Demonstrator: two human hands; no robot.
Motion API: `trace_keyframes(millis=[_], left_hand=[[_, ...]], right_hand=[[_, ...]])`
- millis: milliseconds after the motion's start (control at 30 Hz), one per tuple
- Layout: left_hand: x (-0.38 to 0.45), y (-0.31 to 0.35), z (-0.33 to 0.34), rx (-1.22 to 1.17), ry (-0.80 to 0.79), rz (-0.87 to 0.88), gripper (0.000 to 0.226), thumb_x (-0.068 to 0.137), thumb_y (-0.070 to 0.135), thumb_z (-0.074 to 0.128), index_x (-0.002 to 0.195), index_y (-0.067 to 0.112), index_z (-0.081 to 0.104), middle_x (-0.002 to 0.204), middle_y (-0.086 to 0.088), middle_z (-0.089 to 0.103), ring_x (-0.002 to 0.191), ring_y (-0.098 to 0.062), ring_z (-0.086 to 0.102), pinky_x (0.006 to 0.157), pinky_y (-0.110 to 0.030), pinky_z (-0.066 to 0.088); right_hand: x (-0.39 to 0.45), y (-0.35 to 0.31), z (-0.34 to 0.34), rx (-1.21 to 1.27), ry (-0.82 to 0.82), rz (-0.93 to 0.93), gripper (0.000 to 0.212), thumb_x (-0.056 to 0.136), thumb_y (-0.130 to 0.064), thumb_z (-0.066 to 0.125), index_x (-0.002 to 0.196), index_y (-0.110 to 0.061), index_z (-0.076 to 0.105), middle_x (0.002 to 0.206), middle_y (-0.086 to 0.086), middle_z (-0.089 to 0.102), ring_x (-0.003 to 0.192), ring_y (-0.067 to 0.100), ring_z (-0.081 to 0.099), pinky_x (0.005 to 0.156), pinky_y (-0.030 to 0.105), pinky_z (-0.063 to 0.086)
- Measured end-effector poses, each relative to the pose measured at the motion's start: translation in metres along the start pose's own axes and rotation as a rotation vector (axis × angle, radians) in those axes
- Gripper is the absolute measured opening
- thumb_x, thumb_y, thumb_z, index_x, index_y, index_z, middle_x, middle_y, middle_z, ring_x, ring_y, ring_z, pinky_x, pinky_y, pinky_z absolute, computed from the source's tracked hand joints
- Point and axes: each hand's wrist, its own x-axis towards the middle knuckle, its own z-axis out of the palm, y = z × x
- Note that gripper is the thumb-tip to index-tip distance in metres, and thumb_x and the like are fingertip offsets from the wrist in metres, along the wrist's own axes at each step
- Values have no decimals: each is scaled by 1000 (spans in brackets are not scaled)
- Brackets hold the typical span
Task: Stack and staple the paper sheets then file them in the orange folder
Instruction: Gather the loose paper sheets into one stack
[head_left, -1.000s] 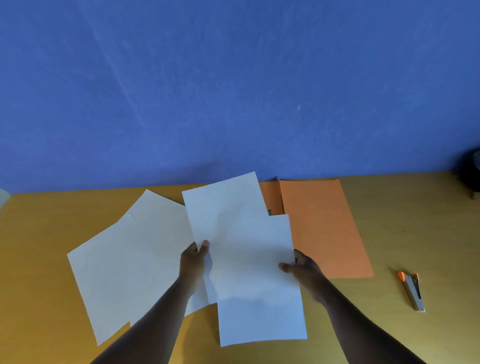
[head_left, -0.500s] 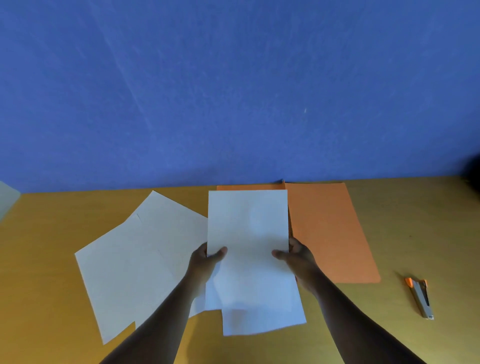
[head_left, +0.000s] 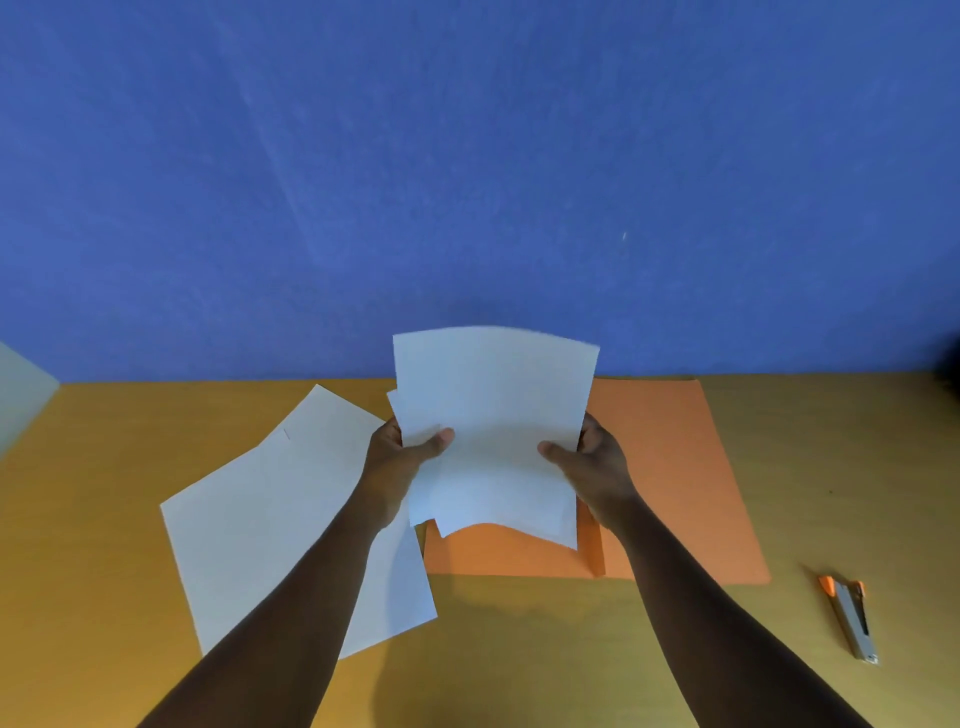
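White paper fills the nearest part of the scene: two loose sheets (head_left: 275, 525) lie flat on the yellow bench (head_left: 571, 649), overlapping each other, their long axis slanting from near-left up toward far-right, partly under the left forearm. They sit just to the left of the left hand (head_left: 400, 457), so that hand is plainly the nearer one for gathering them, while the right would have to cross the body. Above the bench, both hands hold a small bundle of sheets (head_left: 493, 431) lifted clear, its long axis running away from the person and its top curling toward the wall. The left hand is clenched on the bundle's left edge with the thumb on top; the right hand (head_left: 592, 460) pinches the right edge the same way. The sheets in the bundle are not yet square: lower corners stick out unevenly at the bottom and one edge peeks out at the upper left, so I judge that more tapping or aligning is needed before any stapling. Directly under and behind the bundle lies the orange folder (head_left: 675, 467), flat on the bench, reaching out to the right of the right hand. Well apart at the near right, the stapler (head_left: 852, 618) rests on the bench, long axis pointing roughly away from the person, on the right hand's side with nothing in between. Beyond everything stands the blue wall (head_left: 467, 156).
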Motion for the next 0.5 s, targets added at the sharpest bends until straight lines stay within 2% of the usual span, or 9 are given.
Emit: trace_keyframes(millis=[100,200,300,433,500], left_hand=[[-4,-7,2,37,-34,17,34,78,16,85,109,23,71,105,8,79,94,-9,75,74,-18,59],[-5,-12,4,49,-41,10,35,77,18,87,108,23,72,105,9,79,93,-8,75,75,-19,59],[-7,-17,5,88,-49,-9,38,77,22,87,111,22,70,106,9,79,95,-9,75,81,-22,58],[-13,-27,6,154,-73,-35,31,81,25,84,107,25,69,99,10,79,92,-7,74,72,-14,56],[-17,-34,7,207,-54,-26,23,87,27,78,107,25,67,94,11,77,87,-8,73,70,-13,55]], right_hand=[[-1,3,3,-7,14,20,30,78,-14,73,94,-36,61,93,-11,72,85,9,69,71,27,57],[-2,7,2,2,21,57,31,78,-12,75,99,-30,61,95,-4,70,87,16,68,75,35,59],[-4,12,0,8,11,79,27,78,-11,75,99,-25,64,94,0,72,88,21,68,73,34,59],[-7,23,0,-47,-22,145,36,80,-10,73,114,-11,62,103,9,69,95,27,65,77,34,56],[-10,29,1,-89,-34,177,34,81,-9,70,114,-10,62,100,8,68,93,27,64,70,28,54]])
